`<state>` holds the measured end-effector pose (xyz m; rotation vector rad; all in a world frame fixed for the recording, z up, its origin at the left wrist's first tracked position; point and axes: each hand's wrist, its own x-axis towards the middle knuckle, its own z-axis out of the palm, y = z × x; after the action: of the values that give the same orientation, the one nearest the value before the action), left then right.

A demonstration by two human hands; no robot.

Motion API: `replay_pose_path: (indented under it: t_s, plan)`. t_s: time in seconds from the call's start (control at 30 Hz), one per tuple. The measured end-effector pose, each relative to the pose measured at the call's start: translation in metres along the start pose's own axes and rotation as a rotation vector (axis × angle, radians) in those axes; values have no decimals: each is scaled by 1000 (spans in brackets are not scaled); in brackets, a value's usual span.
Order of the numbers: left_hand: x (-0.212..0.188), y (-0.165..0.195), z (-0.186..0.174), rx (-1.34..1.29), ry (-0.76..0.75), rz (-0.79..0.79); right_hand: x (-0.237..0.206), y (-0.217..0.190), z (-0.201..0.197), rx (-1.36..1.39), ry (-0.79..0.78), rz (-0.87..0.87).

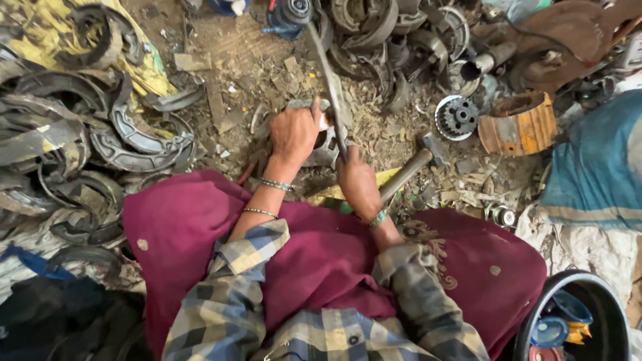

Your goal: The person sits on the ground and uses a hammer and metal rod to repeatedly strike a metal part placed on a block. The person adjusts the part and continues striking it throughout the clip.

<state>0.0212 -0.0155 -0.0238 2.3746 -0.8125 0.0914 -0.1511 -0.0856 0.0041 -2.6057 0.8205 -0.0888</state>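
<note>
The left hand (294, 134) pressed a curved grey metal piece (319, 144) onto the littered ground, fingers curled over its rim, while the right hand (358, 184) was closed tight around a hammer (414, 164) and, it seemed, the long metal rod (331, 87) slanting upward. Piled brake shoes (100, 134) hemmed the left edge. A rusty orange drum (520, 124) and blue sack (595, 160) crowded the right, leaving little open ground.
</note>
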Motion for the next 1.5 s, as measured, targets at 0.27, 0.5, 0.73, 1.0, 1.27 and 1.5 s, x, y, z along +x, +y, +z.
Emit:
replay_pose_path:
  t_s: [0.27, 0.5, 0.73, 1.0, 1.27, 1.5]
  plan:
    - [-4, -1, 2, 22, 14, -5, -26, 20, -22, 352, 426, -64]
    - [2, -3, 0, 11, 3, -11, 11, 15, 7, -88, 65, -54]
    - [-2, -4, 5, 25, 13, -18, -20, 24, -24, 424, 354, 83]
    - [3, -8, 0, 20, -22, -66, 12, 22, 13, 27, 44, -81]
    - [0, -8, 0, 6, 19, -32, -2, 1, -29, 313, 226, 65]
    - [10, -10, -5, 24, -10, -79, 1, -1, 5, 41, 11, -19]
